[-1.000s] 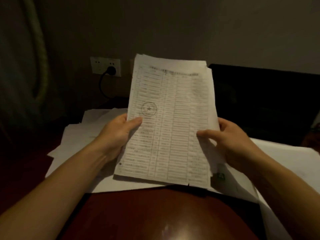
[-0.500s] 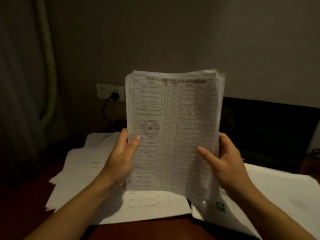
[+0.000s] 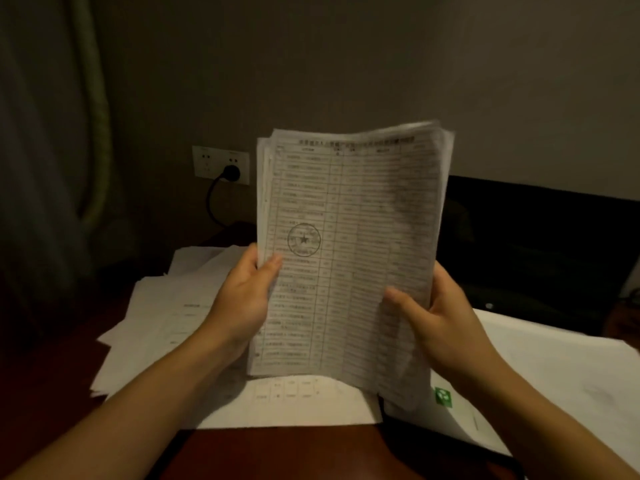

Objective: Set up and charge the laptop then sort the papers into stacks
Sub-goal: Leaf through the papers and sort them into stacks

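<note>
So the sorting half is what's going on here: both hands are gripping one thick sheaf of papers (image 3: 349, 220) and holding it upright over the surface (image 3: 277, 455), long axis running straight up and down, printed table facing the camera. The left hand (image 3: 242, 303) is pinching the left long edge, thumb lying on the front just under the round stamp (image 3: 304, 240). The right hand (image 3: 440, 323) is clamping the right long edge a bit lower. The top edges are looking fanned and uneven, so I'm guessing the next thing is knocking the bottom edge down to square it. That edge is hanging just over a loose sheet (image 3: 294, 403) lying flat underneath (can't tell if it's touching), so the move is basically straight down, neither hand nearer than the other. Room-wise, messy sheets (image 3: 166, 306) are spreading out on the left and white sheets (image 3: 554, 358) on the right, with bare wood showing only on the near side. A plug (image 3: 231, 173) is sitting in the wall socket (image 3: 221, 161) far left; the black shape (image 3: 536, 237) far right may be the laptop, too dark to say.
</note>
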Demonstrator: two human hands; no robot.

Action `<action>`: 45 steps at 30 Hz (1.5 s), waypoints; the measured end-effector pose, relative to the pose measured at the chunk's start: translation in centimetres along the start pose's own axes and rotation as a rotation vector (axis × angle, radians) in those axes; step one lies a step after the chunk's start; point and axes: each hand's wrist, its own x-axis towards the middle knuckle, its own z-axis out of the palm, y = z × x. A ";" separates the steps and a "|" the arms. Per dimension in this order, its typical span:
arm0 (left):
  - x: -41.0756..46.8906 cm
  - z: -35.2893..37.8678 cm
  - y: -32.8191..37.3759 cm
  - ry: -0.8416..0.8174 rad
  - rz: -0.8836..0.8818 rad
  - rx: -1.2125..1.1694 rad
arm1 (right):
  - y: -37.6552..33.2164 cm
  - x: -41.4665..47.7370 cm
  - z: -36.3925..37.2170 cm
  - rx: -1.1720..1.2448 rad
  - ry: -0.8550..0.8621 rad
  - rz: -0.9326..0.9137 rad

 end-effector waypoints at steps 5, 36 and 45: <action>0.0 -0.1 0.3 0.015 -0.003 -0.008 | -0.3 0.0 -0.5 0.022 0.032 0.044; -8.3 23.4 -1.4 -0.635 0.044 1.053 | 4.4 -13.3 -25.2 -0.746 0.341 0.540; -8.2 22.8 -2.2 -0.544 0.178 1.168 | 5.5 -13.4 -24.8 -0.995 0.289 0.519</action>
